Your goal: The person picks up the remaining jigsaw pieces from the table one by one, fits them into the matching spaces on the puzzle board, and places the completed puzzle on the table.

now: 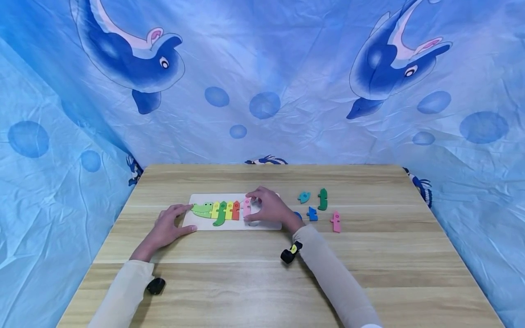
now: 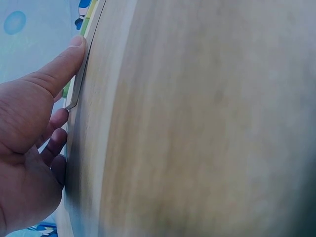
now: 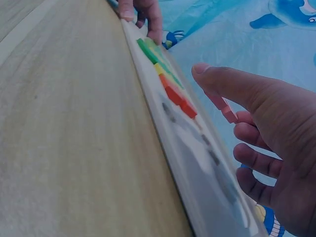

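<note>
A white puzzle board (image 1: pixel 205 224) lies on the table, with a light green crocodile head (image 1: pixel 202 209) at its left end. Yellow, green and red pieces (image 1: pixel 235 210) follow the head in a row. My right hand (image 1: pixel 271 207) pinches a pink puzzle piece (image 1: pixel 246 208) between thumb and fingertips, just right of the red piece. In the right wrist view that pink piece (image 3: pixel 223 106) is raised over the board. At the board's left end my left hand (image 1: pixel 167 227) holds the edge, its thumb (image 2: pixel 74 49) against the rim in the left wrist view.
Loose pieces lie right of the board: a teal one (image 1: pixel 304 197), a dark green one (image 1: pixel 322 199), a blue one (image 1: pixel 312 213) and a pink one (image 1: pixel 336 222). Another blue piece (image 1: pixel 298 215) is partly hidden by my right wrist. A dolphin-print cloth (image 1: pixel 262 136) hangs behind the table.
</note>
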`<state>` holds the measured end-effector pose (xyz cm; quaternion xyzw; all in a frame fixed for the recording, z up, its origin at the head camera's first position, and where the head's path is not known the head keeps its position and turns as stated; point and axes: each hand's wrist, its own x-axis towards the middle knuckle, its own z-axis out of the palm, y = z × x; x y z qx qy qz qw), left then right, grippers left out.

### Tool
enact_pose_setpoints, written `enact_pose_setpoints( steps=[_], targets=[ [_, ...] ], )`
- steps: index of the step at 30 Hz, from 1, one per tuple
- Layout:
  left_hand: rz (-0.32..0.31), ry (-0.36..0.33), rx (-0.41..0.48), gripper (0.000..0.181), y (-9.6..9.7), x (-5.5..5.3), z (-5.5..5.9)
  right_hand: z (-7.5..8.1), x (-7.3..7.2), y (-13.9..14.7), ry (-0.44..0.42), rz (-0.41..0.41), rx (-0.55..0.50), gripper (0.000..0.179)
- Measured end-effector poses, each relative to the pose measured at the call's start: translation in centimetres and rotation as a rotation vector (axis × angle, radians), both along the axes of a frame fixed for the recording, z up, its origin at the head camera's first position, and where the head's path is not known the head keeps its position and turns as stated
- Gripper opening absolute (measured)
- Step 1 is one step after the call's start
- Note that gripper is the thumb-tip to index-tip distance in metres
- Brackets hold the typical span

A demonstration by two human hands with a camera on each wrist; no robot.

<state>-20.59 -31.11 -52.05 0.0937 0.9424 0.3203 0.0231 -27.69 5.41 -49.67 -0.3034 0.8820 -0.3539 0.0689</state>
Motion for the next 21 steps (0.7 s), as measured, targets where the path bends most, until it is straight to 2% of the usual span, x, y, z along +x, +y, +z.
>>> enact_pose_setpoints(
  steps=[14, 21],
  targets=[
    [-0.002, 0.012, -0.008, 0.079, 0.1, 0.1, 0.2, -1.6, -0.2, -1.0, 0.007, -0.027, 0.022, 0.076],
    [-0.002, 0.014, -0.007, 0.079, 0.1, 0.1, 0.1, -1.8, -0.1, -1.2, -0.008, -0.042, 0.026, 0.078]
  ],
)
